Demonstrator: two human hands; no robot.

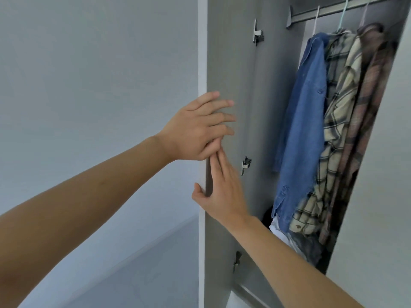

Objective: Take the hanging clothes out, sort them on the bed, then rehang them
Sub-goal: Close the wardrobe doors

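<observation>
The wardrobe's left door (231, 63) stands swung open, its grey inner face toward me. My left hand (198, 127) lies flat on that face with straight, spread fingers. Just below it, my right hand (220, 190) also touches the door with straight fingers, its thumb at the door's edge. Inside, on a metal rail (333, 8), hang a blue denim shirt (304, 130), a cream plaid shirt (338, 121) and a brown plaid shirt (369, 96), each on a hanger.
Folded or piled clothes (295, 238) lie at the wardrobe's bottom under the shirts. The right door (382, 174) is partly open and narrows the gap. Hinges (258, 33) stick out along the door's inner side. A plain pale wall (100, 85) fills the left.
</observation>
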